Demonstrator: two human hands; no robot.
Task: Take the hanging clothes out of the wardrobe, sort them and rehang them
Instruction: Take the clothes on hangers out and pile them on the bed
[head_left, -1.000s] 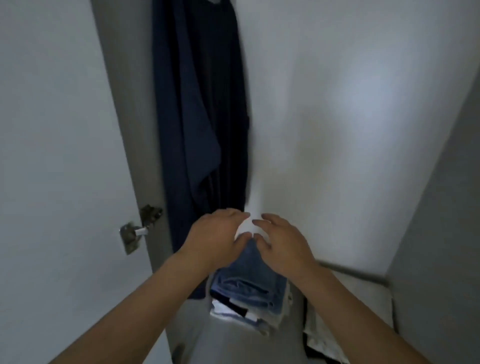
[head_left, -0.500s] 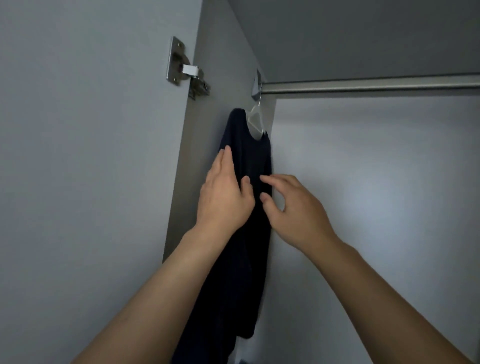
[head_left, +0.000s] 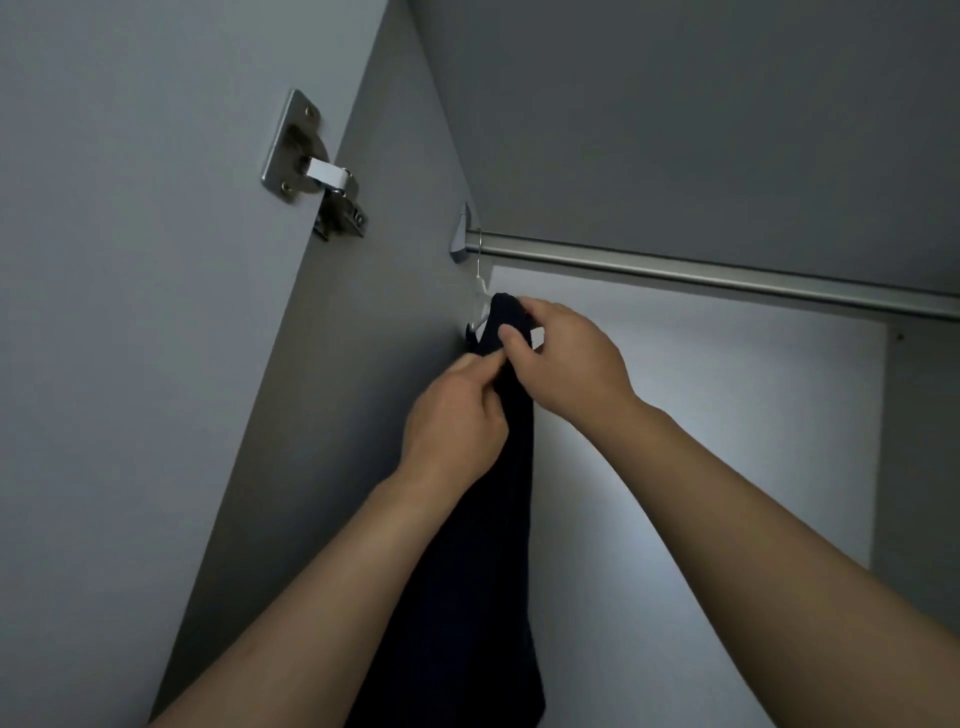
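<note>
A dark navy garment (head_left: 511, 519) hangs from a white hanger (head_left: 480, 304) hooked at the far left end of the metal wardrobe rail (head_left: 727, 273). My left hand (head_left: 452, 421) pinches the fabric just below the shoulder, on the garment's left side. My right hand (head_left: 566, 358) grips the top of the same garment at the shoulder, thumb in front, fingers wrapped over the fabric. The two hands touch each other. The lower part of the garment runs down between my forearms and out of view.
The open wardrobe door (head_left: 130, 364) stands on the left, carrying a metal hinge (head_left: 317, 171). A rail bracket (head_left: 460, 236) fixes the rail to the grey side panel. The pale back wall (head_left: 675, 441) lies behind, and the rest of the rail carries nothing.
My view has risen from the folded clothes below to the rail. Both hands moved up the dark garment and closed on its shoulder near the hanger.
</note>
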